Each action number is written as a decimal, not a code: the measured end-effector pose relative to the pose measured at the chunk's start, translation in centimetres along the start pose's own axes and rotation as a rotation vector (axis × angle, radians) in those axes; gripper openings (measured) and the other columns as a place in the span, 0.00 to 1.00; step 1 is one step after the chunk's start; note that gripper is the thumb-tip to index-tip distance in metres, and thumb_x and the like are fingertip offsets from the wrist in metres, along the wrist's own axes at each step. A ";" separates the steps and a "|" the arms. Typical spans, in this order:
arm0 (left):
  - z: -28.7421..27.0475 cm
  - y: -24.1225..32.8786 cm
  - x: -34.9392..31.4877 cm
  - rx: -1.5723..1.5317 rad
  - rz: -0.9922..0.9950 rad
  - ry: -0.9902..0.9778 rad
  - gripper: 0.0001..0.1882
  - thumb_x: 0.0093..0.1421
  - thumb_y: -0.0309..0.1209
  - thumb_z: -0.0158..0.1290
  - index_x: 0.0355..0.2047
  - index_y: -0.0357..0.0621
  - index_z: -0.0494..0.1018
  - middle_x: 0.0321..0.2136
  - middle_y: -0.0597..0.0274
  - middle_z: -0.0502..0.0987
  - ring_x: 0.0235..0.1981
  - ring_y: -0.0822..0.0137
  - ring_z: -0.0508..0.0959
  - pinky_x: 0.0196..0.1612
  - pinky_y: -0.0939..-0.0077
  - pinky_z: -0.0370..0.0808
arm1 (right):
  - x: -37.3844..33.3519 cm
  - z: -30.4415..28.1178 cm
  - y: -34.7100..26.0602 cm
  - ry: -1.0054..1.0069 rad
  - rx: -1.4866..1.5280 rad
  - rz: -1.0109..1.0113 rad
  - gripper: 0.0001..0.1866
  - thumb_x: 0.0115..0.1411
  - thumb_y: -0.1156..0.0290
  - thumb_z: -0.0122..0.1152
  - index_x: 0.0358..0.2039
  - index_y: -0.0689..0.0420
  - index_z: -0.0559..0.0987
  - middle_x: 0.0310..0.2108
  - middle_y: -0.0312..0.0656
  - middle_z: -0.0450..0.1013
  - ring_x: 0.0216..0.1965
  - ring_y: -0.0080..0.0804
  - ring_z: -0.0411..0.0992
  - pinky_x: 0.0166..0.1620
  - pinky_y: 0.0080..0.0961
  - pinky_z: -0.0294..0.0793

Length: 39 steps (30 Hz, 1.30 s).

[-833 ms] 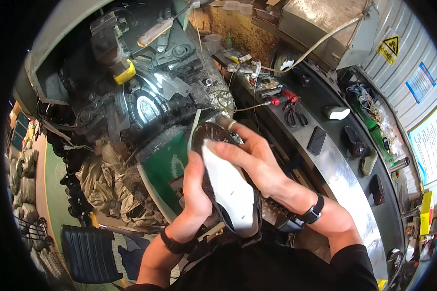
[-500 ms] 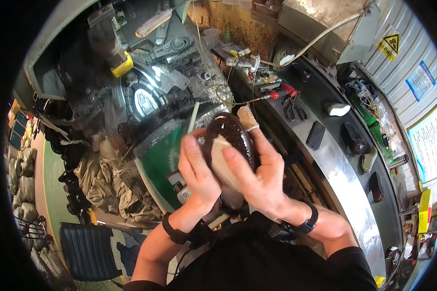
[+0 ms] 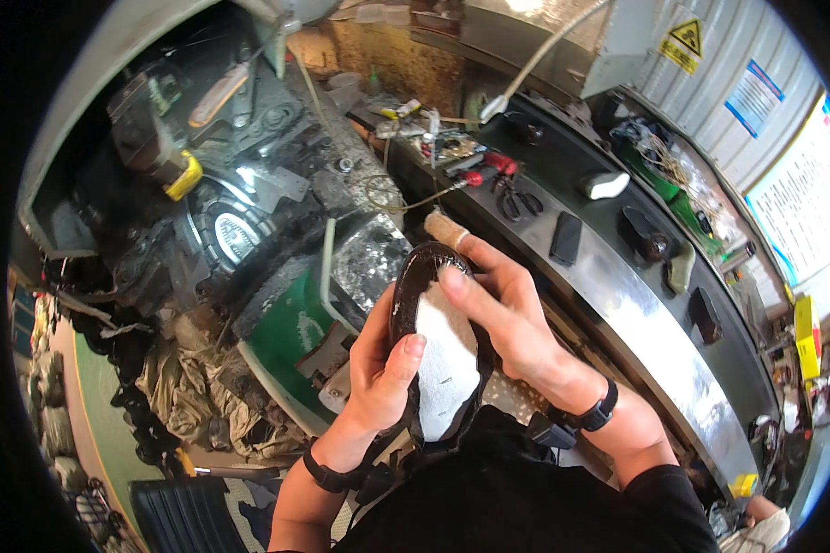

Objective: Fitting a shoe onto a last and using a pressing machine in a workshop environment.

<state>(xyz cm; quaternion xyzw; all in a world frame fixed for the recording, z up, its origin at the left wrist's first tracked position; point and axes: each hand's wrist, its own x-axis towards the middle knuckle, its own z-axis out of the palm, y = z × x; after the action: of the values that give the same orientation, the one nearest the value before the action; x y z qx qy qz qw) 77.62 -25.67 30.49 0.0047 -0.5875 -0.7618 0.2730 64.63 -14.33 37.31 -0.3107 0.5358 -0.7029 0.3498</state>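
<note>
Both hands have drawn the shoe (image 3: 443, 355) nearer the chest, sole-side up. Left hand (image 3: 378, 378) and right hand (image 3: 507, 323) fingers stay clamped on it, beside the bench (image 3: 636, 304) edge, pressing the white insole down.

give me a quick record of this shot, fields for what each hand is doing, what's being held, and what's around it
held thing: dark shoe upper with white insole facing up
left hand: grips the shoe's left edge, thumb on the insole
right hand: wraps the right side, fingers over the toe end; index fingertip taped
wrists: dark band on each
behind shoe: dark greasy machine with green base
right side: curved metal bench with red-handled tool, scissors, small dark blocks
</note>
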 end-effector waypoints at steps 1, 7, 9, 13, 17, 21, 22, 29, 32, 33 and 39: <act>0.5 -0.1 -0.1 0.021 0.018 0.018 0.35 0.69 0.39 0.50 0.68 0.30 0.55 0.60 0.54 0.70 0.59 0.66 0.70 0.63 0.71 0.64 | -0.2 0.0 -0.5 0.003 0.049 0.094 0.33 0.65 0.61 0.66 0.64 0.64 0.68 0.46 0.39 0.78 0.44 0.20 0.75 0.50 0.19 0.73; 2.5 -1.4 2.4 -0.217 -0.268 0.073 0.25 0.73 0.42 0.45 0.61 0.35 0.65 0.50 0.59 0.77 0.47 0.72 0.78 0.50 0.76 0.75 | 0.5 -2.5 -0.8 0.147 -0.079 0.142 0.28 0.65 0.55 0.64 0.56 0.66 0.74 0.42 0.41 0.78 0.38 0.21 0.76 0.40 0.19 0.76; 3.1 -2.3 2.9 -0.219 -0.342 0.109 0.26 0.73 0.48 0.42 0.56 0.38 0.70 0.41 0.59 0.81 0.38 0.68 0.82 0.43 0.74 0.79 | -0.1 -3.0 -0.7 0.237 -0.029 0.139 0.27 0.65 0.55 0.62 0.53 0.66 0.75 0.40 0.40 0.78 0.36 0.22 0.76 0.39 0.20 0.75; 5.8 -2.1 3.9 -0.316 -0.503 -0.003 0.27 0.72 0.50 0.42 0.58 0.40 0.70 0.43 0.58 0.81 0.39 0.67 0.82 0.44 0.72 0.79 | -1.5 -4.7 -1.5 0.296 0.118 0.213 0.23 0.66 0.56 0.60 0.49 0.65 0.76 0.37 0.39 0.77 0.35 0.23 0.76 0.37 0.20 0.75; 9.2 -2.6 4.8 -0.378 -0.597 0.053 0.26 0.73 0.50 0.41 0.53 0.38 0.72 0.40 0.56 0.81 0.37 0.66 0.82 0.42 0.72 0.79 | -3.1 -7.1 -2.3 0.381 0.128 0.252 0.20 0.66 0.57 0.59 0.44 0.64 0.77 0.35 0.38 0.76 0.32 0.23 0.76 0.35 0.22 0.75; 13.2 -4.5 6.5 -0.347 -0.654 -0.026 0.27 0.73 0.51 0.40 0.54 0.39 0.71 0.41 0.57 0.81 0.39 0.66 0.82 0.44 0.71 0.79 | -4.8 -11.6 -2.9 0.443 0.206 0.226 0.19 0.66 0.56 0.58 0.42 0.63 0.78 0.32 0.38 0.77 0.31 0.24 0.76 0.35 0.23 0.75; 14.5 -5.0 7.0 -0.345 -0.685 -0.026 0.27 0.73 0.51 0.40 0.54 0.40 0.72 0.41 0.57 0.81 0.39 0.65 0.82 0.44 0.71 0.79 | -5.3 -13.0 -3.1 0.459 0.223 0.241 0.20 0.67 0.56 0.58 0.41 0.63 0.79 0.31 0.38 0.77 0.30 0.25 0.76 0.35 0.23 0.75; 23.8 -9.4 11.4 -0.230 -0.877 -0.081 0.28 0.70 0.52 0.44 0.55 0.40 0.72 0.42 0.56 0.81 0.39 0.65 0.83 0.45 0.69 0.80 | -8.2 -24.6 -2.6 0.527 0.494 0.330 0.19 0.68 0.53 0.56 0.35 0.58 0.79 0.26 0.37 0.77 0.23 0.25 0.75 0.28 0.25 0.74; 28.7 -11.8 13.4 -0.202 -0.993 -0.081 0.25 0.69 0.49 0.47 0.53 0.42 0.75 0.42 0.59 0.83 0.37 0.64 0.83 0.42 0.69 0.82 | -9.4 -30.0 -2.0 0.549 0.675 0.341 0.20 0.68 0.54 0.53 0.31 0.59 0.78 0.24 0.42 0.75 0.22 0.32 0.74 0.25 0.33 0.73; 30.2 -12.6 13.9 -0.186 -1.011 -0.094 0.25 0.69 0.49 0.47 0.53 0.42 0.75 0.42 0.59 0.83 0.37 0.64 0.83 0.42 0.69 0.82 | -9.9 -31.6 -2.0 0.565 0.696 0.335 0.20 0.68 0.54 0.53 0.31 0.59 0.78 0.24 0.42 0.75 0.22 0.32 0.74 0.25 0.33 0.73; 37.6 -19.3 15.0 -0.034 -0.946 -0.340 0.27 0.73 0.48 0.43 0.60 0.40 0.68 0.51 0.58 0.78 0.51 0.64 0.79 0.55 0.66 0.77 | -15.7 -40.7 -2.5 0.745 0.394 0.263 0.22 0.62 0.57 0.65 0.44 0.64 0.79 0.36 0.40 0.79 0.34 0.25 0.77 0.38 0.21 0.76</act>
<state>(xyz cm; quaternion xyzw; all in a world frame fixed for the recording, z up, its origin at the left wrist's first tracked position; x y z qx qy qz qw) 44.63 4.65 29.50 0.1419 -0.5445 -0.8017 -0.2017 40.02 20.83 29.33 0.1073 0.5162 -0.8051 0.2719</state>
